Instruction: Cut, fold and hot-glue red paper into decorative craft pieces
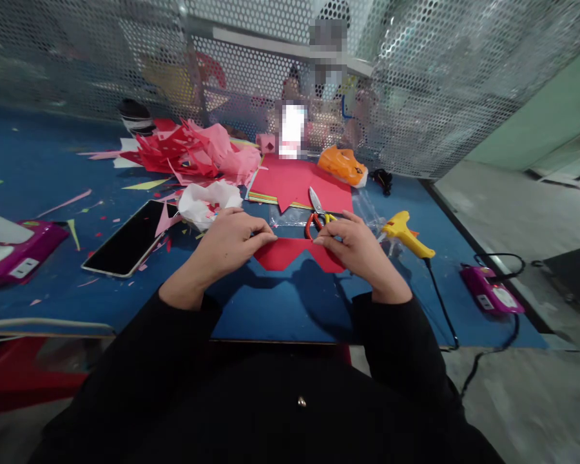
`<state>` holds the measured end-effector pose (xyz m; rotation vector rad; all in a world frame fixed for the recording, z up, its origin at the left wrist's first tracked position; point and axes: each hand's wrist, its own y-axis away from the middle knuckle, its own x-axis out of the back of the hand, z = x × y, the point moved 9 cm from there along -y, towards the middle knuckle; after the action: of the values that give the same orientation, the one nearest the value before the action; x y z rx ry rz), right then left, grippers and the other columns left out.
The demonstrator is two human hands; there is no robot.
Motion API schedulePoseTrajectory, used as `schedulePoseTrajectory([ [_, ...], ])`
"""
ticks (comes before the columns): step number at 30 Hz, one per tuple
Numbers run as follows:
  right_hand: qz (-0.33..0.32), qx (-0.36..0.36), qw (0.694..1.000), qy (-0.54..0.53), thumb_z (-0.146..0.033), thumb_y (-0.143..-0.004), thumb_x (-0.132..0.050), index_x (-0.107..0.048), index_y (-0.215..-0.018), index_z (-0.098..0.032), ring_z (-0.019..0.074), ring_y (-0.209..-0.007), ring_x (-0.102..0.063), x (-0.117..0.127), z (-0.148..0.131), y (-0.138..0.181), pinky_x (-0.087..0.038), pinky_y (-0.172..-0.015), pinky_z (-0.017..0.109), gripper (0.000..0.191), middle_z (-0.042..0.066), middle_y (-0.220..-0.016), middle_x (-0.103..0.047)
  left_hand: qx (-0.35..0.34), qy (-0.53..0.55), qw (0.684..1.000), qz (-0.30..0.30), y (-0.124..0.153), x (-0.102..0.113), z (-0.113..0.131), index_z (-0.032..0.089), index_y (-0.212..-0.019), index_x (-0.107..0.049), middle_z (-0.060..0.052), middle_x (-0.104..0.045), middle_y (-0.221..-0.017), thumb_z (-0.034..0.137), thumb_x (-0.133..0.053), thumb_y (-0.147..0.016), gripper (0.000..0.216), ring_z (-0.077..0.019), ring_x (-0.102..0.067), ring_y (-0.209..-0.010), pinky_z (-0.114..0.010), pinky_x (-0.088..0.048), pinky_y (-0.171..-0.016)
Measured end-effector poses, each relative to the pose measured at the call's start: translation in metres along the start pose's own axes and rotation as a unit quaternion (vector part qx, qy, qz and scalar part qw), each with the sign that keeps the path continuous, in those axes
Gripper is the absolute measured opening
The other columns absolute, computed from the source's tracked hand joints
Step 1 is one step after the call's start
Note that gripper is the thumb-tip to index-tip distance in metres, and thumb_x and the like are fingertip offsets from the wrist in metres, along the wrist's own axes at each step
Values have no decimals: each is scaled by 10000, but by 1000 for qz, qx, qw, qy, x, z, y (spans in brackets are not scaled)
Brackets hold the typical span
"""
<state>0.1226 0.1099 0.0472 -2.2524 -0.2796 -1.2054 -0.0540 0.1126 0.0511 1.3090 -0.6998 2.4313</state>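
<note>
A piece of red paper (pixel 290 248) with a notch cut into its lower edge is held above the blue table. My left hand (pixel 234 235) pinches its upper left part between thumb and fingers. Its upper right part is in the pinch of my right hand (pixel 350 241). Just beyond the paper lie scissors (pixel 318 205) with red and yellow handles, blades pointing away, partly hidden by my right hand. A stack of coloured sheets with red paper (pixel 309 177) on top rests behind them. White crumpled tissue (pixel 205 200) with red scraps sits beyond my left hand.
Pink and red paper cuttings (pixel 198 151) pile up at the back left. A phone (pixel 125 241) lies left; a yellow glue gun (pixel 408 235) with a cord lies right. Purple power strips (pixel 493 290) sit at the sides. An orange packet (pixel 342 165) lies before the perforated metal screen (pixel 251 74).
</note>
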Motion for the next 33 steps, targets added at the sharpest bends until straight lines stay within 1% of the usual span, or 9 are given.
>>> schedulePoseTrajectory([
  [4, 5, -22, 1000, -13, -331, -938, -574, -601, -702, -231, 151, -688, -615, 15, 15, 7, -320, -1136, 529, 257, -41, -693, -662, 17, -5, 1000, 5, 0, 11, -10, 223, -674, -669, -4, -732, -698, 408, -483, -908, 351, -184, -613, -687, -364, -408, -775],
  [8, 31, -37, 999, -8, -350, -939, -573, -576, -695, -230, 140, -646, -589, 28, 24, 12, -313, -1150, 524, 272, -47, -671, -638, 89, -1, 994, 63, 7, 28, -30, 221, -663, -643, -4, -684, -661, 432, -552, -902, 332, -178, -593, -647, -326, -395, -628],
  [11, 48, -55, 997, 13, -341, -931, -586, -554, -672, -226, 141, -621, -572, 32, 29, 13, -317, -1142, 537, 285, -46, -648, -625, 149, -93, 966, 191, 20, 52, -35, 223, -823, -702, -11, -724, -814, 449, -507, -965, 331, -216, -648, -804, -357, -450, -720],
  [14, 72, -54, 995, 53, -318, -937, -580, -570, -670, -228, 169, -673, -614, 28, 21, 11, -341, -1110, 543, 282, -21, -681, -666, 106, -157, 939, 288, 27, 59, -10, 214, -1018, -716, -34, -746, -1028, 449, -411, -1030, 386, -247, -654, -1036, -414, -465, -920],
  [15, 76, -43, 994, 62, -308, -946, -569, -588, -686, -230, 180, -713, -635, 25, 15, 10, -345, -1105, 534, 272, -12, -707, -685, 64, -143, 944, 290, 25, 54, 2, 217, -1019, -718, -42, -757, -1040, 437, -413, -1034, 377, -242, -661, -1040, -417, -465, -950],
  [17, 75, -13, 995, 70, -286, -964, -549, -622, -726, -236, 189, -781, -661, 15, -3, 7, -340, -1109, 505, 254, -3, -752, -708, -35, -108, 969, 221, 15, 31, 26, 232, -1039, -726, -46, -768, -1083, 396, -445, -1028, 325, -236, -670, -1066, -427, -452, -1000],
  [19, 67, 11, 995, 72, -273, -976, -544, -636, -750, -235, 183, -806, -663, 3, -19, 5, -331, -1119, 474, 247, -2, -771, -713, -80, -93, 980, 158, 9, 11, 39, 246, -1057, -731, -40, -777, -1083, 380, -491, -1012, 279, -246, -668, -1079, -485, -380, -1076],
  [26, 35, 21, 997, 68, -285, -981, -574, -634, -765, -219, 170, -796, -652, -18, -41, 4, -313, -1128, 442, 234, -11, -741, -692, -79, -58, 993, 67, 6, -10, 31, 226, -829, -725, 2, -766, -831, 311, -546, -976, 247, -207, -664, -838, -535, -281, -1122],
  [33, 31, -50, 998, -34, -316, -934, -597, -625, -712, -237, 167, -731, -656, 3, -1, 22, -275, -1152, 524, 237, -33, -729, -710, -61, -28, 996, 52, 6, -4, 22, 214, -776, -696, -4, -775, -859, 300, -522, -952, 262, -203, -653, -828, -501, -294, -1091],
])
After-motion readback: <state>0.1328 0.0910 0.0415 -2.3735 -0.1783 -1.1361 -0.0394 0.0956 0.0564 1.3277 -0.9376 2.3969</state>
